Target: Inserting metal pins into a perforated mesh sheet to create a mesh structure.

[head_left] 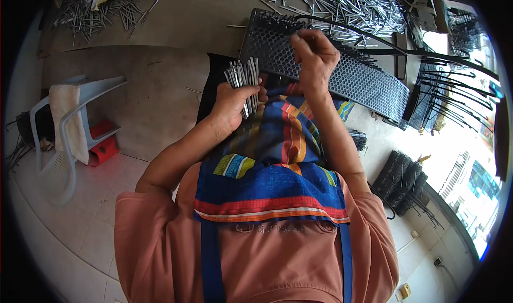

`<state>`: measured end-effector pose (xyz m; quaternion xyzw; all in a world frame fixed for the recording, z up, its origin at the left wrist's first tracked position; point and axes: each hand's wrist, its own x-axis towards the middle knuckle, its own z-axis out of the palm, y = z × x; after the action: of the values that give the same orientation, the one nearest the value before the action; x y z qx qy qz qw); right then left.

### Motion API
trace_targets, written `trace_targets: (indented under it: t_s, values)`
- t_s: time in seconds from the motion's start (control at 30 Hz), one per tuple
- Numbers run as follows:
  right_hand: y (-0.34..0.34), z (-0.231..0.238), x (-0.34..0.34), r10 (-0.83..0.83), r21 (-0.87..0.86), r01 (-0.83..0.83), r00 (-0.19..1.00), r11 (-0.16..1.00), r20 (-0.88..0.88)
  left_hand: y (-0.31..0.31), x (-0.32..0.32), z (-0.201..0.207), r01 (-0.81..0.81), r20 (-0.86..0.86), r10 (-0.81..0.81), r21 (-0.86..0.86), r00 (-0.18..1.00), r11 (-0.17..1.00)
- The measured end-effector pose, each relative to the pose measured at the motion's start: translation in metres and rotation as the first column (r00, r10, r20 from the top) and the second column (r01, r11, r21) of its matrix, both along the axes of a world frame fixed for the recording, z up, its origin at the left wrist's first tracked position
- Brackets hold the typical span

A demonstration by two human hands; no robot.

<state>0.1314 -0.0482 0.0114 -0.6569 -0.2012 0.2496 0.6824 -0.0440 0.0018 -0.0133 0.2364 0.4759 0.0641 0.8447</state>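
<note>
A bundle of thin silvery metal rods (243,84) is gripped upright in my left hand (233,102), the thumb pressed across it. Beside it lies a long dark panel full of round holes (368,92), slanting from upper left to lower right. Dark pieces stand in a row along the panel's far edge. Over the panel's middle is my right hand (319,57), fingers curled in with thumb and forefinger close together. Whatever may be between those fingertips is too small to make out. A striped, colourful apron (288,137) covers my lap under both hands.
Loose metal rods (342,6) lie heaped on the far table, with another pile (101,17) at far left. A pale plastic chair (72,121) with a cloth stands left. At right are black hooked rods (454,84) and dark bundles (401,180) on the floor.
</note>
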Motion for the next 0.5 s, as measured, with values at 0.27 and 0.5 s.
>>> trace_targets:
  t_s: [0.27, 0.5]
  values:
    - [0.037, -0.03, 0.008, 0.026, 0.046, -0.064, 0.82, 0.997, 0.572, 0.007, -0.002, 0.009, -0.028, 0.035, 0.028, 0.006, 0.999, 1.0]
    - [0.04, -0.022, 0.012, 0.1, -0.002, -0.118, 0.836, 0.993, 0.54, 0.01, -0.001, 0.007, -0.029, 0.045, 0.028, 0.021, 0.999, 0.999]
